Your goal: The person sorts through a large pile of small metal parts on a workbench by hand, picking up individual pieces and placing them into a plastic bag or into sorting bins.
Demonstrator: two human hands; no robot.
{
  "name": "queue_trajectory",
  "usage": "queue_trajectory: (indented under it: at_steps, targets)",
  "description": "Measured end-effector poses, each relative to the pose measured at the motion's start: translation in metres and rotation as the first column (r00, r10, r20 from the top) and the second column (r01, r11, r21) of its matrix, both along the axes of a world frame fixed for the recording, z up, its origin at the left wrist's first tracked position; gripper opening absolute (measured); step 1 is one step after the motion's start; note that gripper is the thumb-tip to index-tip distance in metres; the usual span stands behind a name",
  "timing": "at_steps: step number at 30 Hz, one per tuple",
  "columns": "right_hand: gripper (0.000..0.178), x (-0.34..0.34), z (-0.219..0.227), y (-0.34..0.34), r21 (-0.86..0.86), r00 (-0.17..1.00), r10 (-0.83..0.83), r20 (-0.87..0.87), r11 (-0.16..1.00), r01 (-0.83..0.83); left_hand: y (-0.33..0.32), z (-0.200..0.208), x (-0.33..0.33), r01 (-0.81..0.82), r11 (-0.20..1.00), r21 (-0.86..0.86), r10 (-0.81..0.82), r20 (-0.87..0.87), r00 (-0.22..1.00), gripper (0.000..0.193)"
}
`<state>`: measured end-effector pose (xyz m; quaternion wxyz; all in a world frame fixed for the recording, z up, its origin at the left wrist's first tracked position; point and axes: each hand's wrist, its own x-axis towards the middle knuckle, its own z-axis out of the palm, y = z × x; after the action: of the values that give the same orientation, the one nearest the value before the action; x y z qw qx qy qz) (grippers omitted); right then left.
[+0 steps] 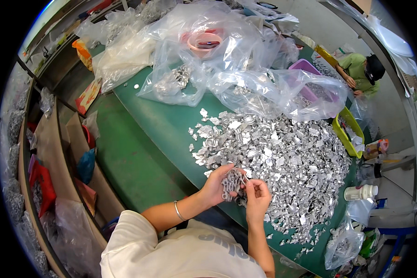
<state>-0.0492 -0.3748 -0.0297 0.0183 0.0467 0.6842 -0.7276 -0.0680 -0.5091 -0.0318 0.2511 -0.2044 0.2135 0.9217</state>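
Note:
A big heap of small silver metal pieces [282, 157] covers the green table [162, 125]. My left hand [216, 184] grips a bunch of silver rings [233, 181] at the near edge of the heap. My right hand [257, 200] is beside it, with fingertips pinched on the same bunch. A thin bracelet sits on my left wrist.
Clear plastic bags [245, 88] with more silver pieces lie at the far side, with a pink bowl [205, 42] and a purple bin [306, 69]. A yellow tray [349, 132] and a white bottle [361, 192] stand on the right. Another person [361, 72] works beyond. Shelves run along the left.

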Motion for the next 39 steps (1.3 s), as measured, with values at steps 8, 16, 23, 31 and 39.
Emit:
queue_trajectory:
  at_steps: [8, 16, 23, 31, 39]
  targets:
    - [0.009, 0.014, -0.002, 0.019, 0.227, 0.978, 0.076, -0.193, 0.973, -0.031, 0.011, -0.006, -0.007, 0.101, 0.994, -0.043, -0.103, -0.044, 0.994, 0.016]
    - [0.009, 0.032, -0.016, 0.045, 0.092, 0.999, 0.032, -0.015, 0.995, -0.030, 0.075, 0.065, -0.116, -0.090, 0.995, 0.041, 0.098, -0.240, 0.966, 0.008]
    - [0.011, 0.033, 0.001, 0.048, 0.197, 0.979, 0.196, -0.056, 0.963, -0.182, 0.122, 0.072, -0.276, -0.465, 0.878, 0.116, 0.478, -0.281, 0.832, 0.036]
    - [0.010, 0.040, 0.000, 0.064, 0.270, 0.983, 0.166, -0.078, 0.953, -0.140, 0.091, 0.079, -0.168, -0.338, 0.911, -0.237, 0.127, -0.618, 0.776, 0.045]
    - [0.032, 0.031, -0.012, 0.077, 0.469, 0.986, 0.025, -0.165, 0.881, 0.057, 0.004, 0.015, -0.059, -0.589, 0.244, -0.771, -0.740, -0.540, 0.401, 0.033]
